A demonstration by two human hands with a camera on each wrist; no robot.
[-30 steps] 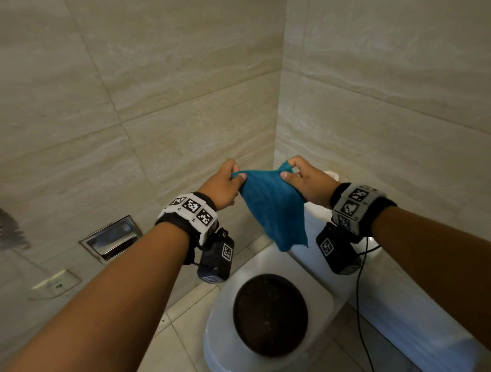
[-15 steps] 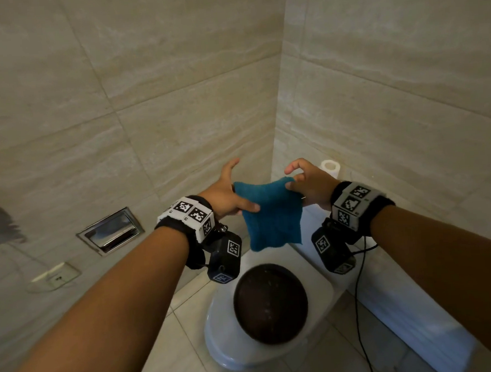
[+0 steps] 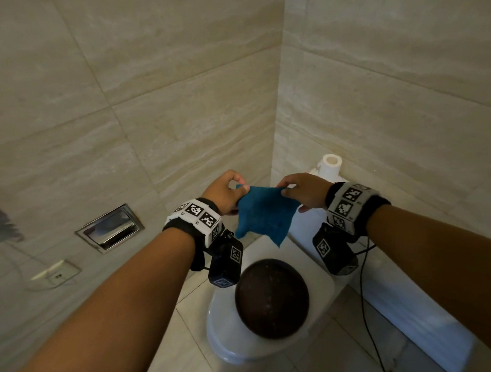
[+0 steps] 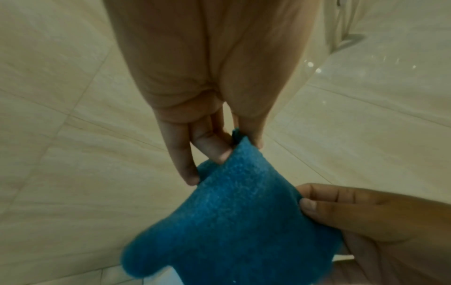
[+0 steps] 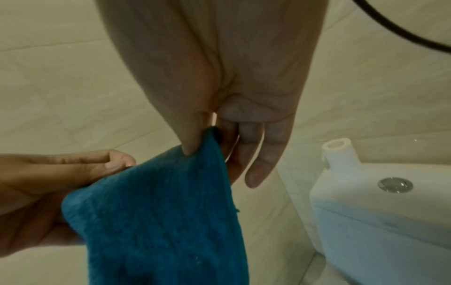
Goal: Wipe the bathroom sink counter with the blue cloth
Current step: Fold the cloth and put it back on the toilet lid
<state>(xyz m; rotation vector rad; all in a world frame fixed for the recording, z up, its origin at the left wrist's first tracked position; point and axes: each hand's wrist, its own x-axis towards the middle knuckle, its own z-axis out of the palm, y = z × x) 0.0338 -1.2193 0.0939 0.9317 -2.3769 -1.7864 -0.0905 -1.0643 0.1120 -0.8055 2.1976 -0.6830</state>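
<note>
Both hands (image 3: pixel 224 194) (image 3: pixel 306 192) pinching blue cloth (image 3: pixel 264 213)

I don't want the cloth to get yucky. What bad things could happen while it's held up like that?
1. The blue cloth hangs right above the toilet. The left hand and right hand only pinch its top corners, so a slip could drop it onto the lid.
2. The black cable dangles from the right wrist beside the tank and could snag there.
3. No sink counter is in view, so wiping may start on the wrong surface.
</note>
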